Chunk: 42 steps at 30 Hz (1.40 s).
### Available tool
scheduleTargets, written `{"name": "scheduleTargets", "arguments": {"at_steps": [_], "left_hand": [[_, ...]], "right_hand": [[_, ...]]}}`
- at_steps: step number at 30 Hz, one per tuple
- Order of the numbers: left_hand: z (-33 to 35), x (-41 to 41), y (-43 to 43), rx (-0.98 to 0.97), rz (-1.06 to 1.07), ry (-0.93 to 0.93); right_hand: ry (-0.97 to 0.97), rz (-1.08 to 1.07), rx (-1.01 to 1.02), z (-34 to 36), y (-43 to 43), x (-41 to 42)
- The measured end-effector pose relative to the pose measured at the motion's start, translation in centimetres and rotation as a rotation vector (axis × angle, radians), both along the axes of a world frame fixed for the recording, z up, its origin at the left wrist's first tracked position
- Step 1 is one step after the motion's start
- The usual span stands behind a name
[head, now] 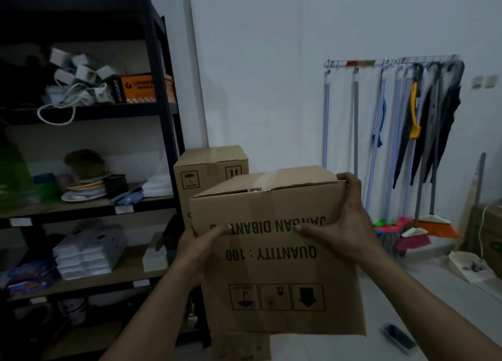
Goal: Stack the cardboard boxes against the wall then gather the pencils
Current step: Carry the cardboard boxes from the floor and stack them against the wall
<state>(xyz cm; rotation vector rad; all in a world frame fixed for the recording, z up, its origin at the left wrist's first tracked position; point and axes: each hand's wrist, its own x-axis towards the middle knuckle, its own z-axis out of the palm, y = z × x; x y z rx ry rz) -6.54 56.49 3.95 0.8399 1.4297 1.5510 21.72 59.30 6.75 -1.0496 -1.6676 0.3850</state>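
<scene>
A person's left hand and right hand grip a taped cardboard box, its print upside down; the fingers curl round its side edges and the thumbs press its near face; a second box already stands at the white wall, beside a black shelf unit; more cardboard shows below. Stacking looks partway done; no pencils are visible, so gathering remains. Brooms and a dustpan sit to the right, off the path; the shelf post crowds the left.

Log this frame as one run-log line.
step: stacking boxes | carried box: gripped by left hand and right hand, print upside down | second box: behind it, by wall
</scene>
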Motion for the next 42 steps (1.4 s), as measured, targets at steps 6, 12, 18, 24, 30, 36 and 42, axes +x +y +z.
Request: {"name": "scheduleTargets", "arguments": {"at_steps": [6, 12, 18, 24, 30, 36, 42], "left_hand": [[3.0, 3.1, -0.6, 0.074, 0.019, -0.100], [7.0, 5.2, -0.7, 0.195, 0.068, -0.113], [9.6, 6.8, -0.6, 0.292, 0.086, -0.073], [13.2, 7.0, 0.1, 0.388, 0.118, -0.001], [17.3, 4.8, 0.5, 0.517, 0.151, 0.051], [20.0, 1.1, 1.3, 0.544, 0.212, 0.112], [20.9, -4.5, 4.7, 0.539, 0.276, 0.154]], "right_hand": [[-0.004, 0.052, 0.099, 3.7, -0.5, 2.9], [0.014, 0.051, 0.215, 7.0, -0.9, 4.6], [0.038, 0.041, 0.321, 9.1, -0.7, 6.0], [0.110, 0.076, 0.413, 11.7, 0.3, 6.4], [0.192, 0.124, 0.509, 14.3, 2.6, 4.1], [0.224, 0.210, 0.504, 15.9, 6.3, -0.3], [0.238, 0.245, 0.484, 16.8, 11.1, -6.4]]}}
